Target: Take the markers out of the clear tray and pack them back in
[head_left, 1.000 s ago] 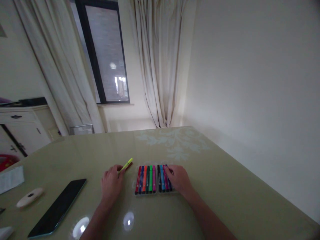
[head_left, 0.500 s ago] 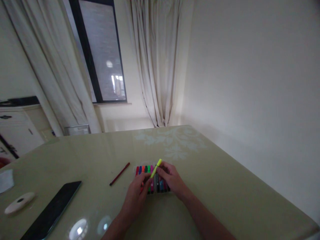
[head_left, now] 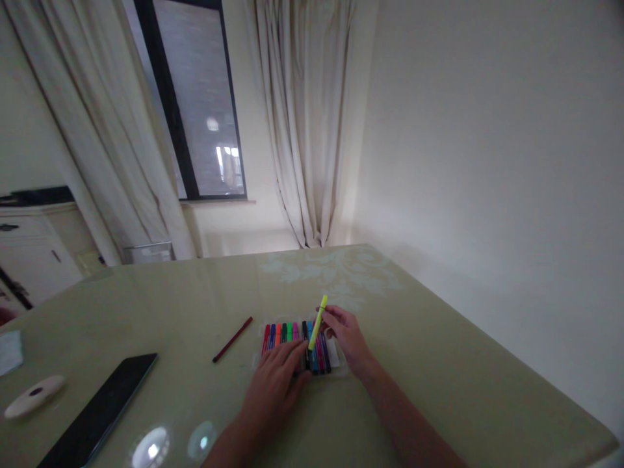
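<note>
In my right hand (head_left: 348,337) is a yellow marker (head_left: 318,324), pinched near its upper end and tilted, with its lower end over the pen set. The clear plastic case (head_left: 342,370) lies on the table with a row of coloured markers (head_left: 285,330) in it. My left hand (head_left: 277,376) lies across the near part of the row, fingers stretched out and holding nothing. It covers the lower ends of several markers. To the left of the case, a dark red marker (head_left: 233,340) rests slantwise on the table.
On the left of the glossy green table (head_left: 195,305) lie a black tablet-like slab (head_left: 100,409), a white oval object (head_left: 35,396) and a pale sheet (head_left: 10,353). A wall (head_left: 487,195) runs along the right edge. Curtains (head_left: 312,130) hang behind.
My right hand has moved slightly right and up with the yellow marker, which stands steeper. My left hand has let go of the marker's lower end and flattened over the row.
</note>
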Demonstrator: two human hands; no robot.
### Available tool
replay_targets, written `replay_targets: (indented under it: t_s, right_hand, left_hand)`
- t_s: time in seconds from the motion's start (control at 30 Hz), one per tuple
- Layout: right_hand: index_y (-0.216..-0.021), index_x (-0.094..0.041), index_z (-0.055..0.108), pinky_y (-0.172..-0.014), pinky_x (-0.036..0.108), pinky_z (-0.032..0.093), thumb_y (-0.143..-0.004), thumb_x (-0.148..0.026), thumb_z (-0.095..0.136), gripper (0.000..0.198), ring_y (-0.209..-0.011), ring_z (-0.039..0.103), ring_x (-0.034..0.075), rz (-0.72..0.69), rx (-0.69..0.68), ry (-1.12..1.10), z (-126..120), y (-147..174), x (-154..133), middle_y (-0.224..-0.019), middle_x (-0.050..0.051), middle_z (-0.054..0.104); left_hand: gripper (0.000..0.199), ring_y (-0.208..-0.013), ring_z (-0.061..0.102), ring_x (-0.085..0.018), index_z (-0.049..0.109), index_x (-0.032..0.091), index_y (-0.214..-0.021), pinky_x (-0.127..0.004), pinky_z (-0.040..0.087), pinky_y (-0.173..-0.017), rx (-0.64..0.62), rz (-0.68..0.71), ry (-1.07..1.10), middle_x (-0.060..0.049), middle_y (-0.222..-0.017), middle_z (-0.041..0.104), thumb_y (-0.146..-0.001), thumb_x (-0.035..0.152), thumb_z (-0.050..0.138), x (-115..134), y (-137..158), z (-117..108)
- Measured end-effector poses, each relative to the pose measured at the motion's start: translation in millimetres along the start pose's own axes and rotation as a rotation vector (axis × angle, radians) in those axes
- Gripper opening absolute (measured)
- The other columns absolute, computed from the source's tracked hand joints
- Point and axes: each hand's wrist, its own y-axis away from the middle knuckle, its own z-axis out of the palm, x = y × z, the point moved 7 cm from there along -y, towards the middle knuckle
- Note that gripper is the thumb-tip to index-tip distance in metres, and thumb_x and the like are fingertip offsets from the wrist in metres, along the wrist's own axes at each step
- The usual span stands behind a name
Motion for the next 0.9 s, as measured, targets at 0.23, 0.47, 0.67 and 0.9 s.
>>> replay_targets:
  t_s: [0.23,0.47,0.67,0.9]
  right_hand:
    - [-0.087,-0.016,0.075,-0.054,0.024,0.047,-0.082,-0.033,0.061,0.023,-0.06,0.066,0.016,0.068,0.002,0.386,-39,-11,12,-0.076,0.005,0.074]
    - [-0.094,-0.017,0.073,-0.067,0.026,0.049,-0.084,-0.019,0.065,0.014,-0.071,0.071,0.018,0.038,0.042,0.789,-17,2,10,-0.08,0.006,0.077]
    - [-0.093,-0.019,0.071,-0.066,0.024,0.043,-0.088,-0.018,0.064,0.009,-0.072,0.069,0.016,-0.018,0.003,0.968,-8,8,3,-0.079,0.004,0.076]
    - [-0.093,-0.02,0.071,-0.066,0.023,0.041,-0.088,-0.016,0.063,0.01,-0.071,0.068,0.016,-0.019,-0.029,1.0,-9,8,4,-0.077,0.002,0.075]
  left_hand:
    - [0.046,-0.13,0.057,-0.028,0.058,0.03,-0.142,-0.048,0.044,-0.112,-0.08,-0.002,-0.109,-0.007,-0.145,0.061,-0.097,0.038,0.059,-3,4,6]
    - [0.042,-0.129,0.058,-0.026,0.057,0.031,-0.141,-0.047,0.045,-0.111,-0.12,0.066,-0.114,-0.004,-0.143,0.063,-0.099,0.027,0.055,12,1,7]
    - [0.06,-0.139,0.05,-0.021,0.034,0.037,-0.156,-0.043,0.04,-0.116,-0.246,0.21,-0.054,0.002,-0.156,0.05,-0.101,0.025,0.054,40,6,20]
    - [0.062,-0.141,0.046,-0.025,0.031,0.037,-0.158,-0.045,0.035,-0.118,-0.299,0.211,-0.049,0.001,-0.158,0.048,-0.101,0.034,0.055,44,10,25]
